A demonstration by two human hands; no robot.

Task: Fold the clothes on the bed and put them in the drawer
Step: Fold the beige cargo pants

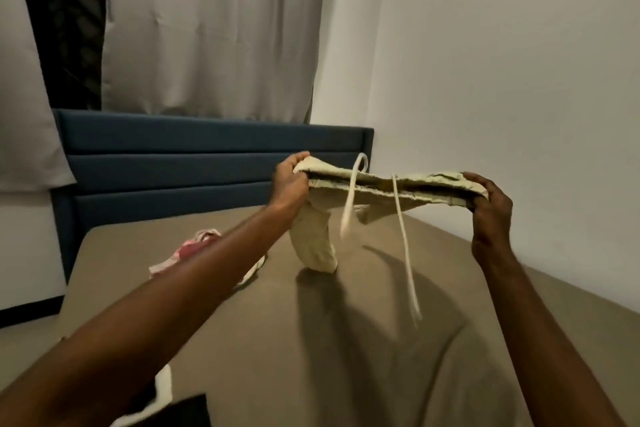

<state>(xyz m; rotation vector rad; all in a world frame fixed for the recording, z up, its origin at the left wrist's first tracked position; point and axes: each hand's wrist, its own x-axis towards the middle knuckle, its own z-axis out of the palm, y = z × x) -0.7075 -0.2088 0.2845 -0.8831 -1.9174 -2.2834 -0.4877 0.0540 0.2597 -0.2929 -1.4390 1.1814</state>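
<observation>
1. The left hand (pixel 289 180) grips one end of the waistband of the cream shorts (pixel 388 184), fingers curled round the cloth.
2. The right hand (pixel 490 208) pinches the other end, so the hands are well apart and the band is stretched between them.
3. The shorts are held up above the bed (pixel 346 340); one leg hangs down and its tip touches the sheet.
4. Two drawstrings (pixel 405 246) dangle from the band (the right one blurred).
5. A pink-and-white garment (pixel 187 250) lies on the bed, left of the shorts, partly behind the left forearm.
6. A blue headboard (pixel 207 156) stands beyond, curtains (pixel 214 28) above it.
</observation>
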